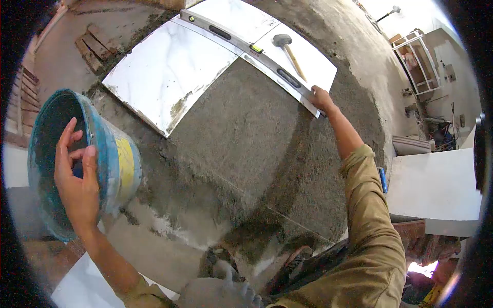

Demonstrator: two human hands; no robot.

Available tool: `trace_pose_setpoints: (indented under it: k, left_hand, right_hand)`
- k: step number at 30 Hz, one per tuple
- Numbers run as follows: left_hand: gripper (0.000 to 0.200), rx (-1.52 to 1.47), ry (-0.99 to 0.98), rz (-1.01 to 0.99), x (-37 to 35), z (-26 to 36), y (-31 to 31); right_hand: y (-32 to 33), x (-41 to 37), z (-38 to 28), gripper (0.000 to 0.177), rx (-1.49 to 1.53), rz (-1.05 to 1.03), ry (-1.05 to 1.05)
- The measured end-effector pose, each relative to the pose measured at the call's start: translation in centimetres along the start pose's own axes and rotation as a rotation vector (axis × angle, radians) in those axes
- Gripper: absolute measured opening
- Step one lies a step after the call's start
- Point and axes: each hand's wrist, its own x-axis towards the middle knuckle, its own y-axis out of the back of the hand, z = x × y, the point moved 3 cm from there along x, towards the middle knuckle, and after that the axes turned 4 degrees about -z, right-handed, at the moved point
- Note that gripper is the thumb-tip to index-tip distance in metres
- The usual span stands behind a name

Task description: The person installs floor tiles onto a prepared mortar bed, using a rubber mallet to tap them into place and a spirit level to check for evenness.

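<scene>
My right hand [322, 100] is closed around the near end of a long spirit level [233, 41]. The level lies across large white marble-look tiles [164, 66], along the edge of the bare mortar bed [236, 133]. Just beyond it, a rubber mallet [295, 59] with a wooden handle rests on the right tile. My left hand [77, 179] is raised in front of a blue bucket [126, 164], its fingers apart and slightly curled, with nothing seen in them. The bucket is tipped, and its mouth faces left.
Thin string lines [292, 220] cross the mortar near my feet [287, 264]. Wooden pieces [95, 49] lie at the upper left. On the right are a white metal frame [418, 64], a white slab [434, 185] and a blue-handled item [382, 179]. Another white sheet [90, 285] lies at the lower left.
</scene>
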Motion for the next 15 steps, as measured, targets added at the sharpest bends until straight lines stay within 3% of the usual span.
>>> trace_pose_setpoints:
  k: [7, 15]
  left_hand:
    - [0.046, 0.011, 0.024, -0.03, -0.1, 0.2, 0.2]
    - [0.05, 0.013, -0.008, -0.091, 0.2, -0.1, 0.2]
  right_hand:
    - [-0.8, 1.1, -0.1, 0.028, -0.18, 0.002, -0.111]
    - [-0.4, 1.4, -0.2, 0.036, -0.212, -0.058, -0.173]
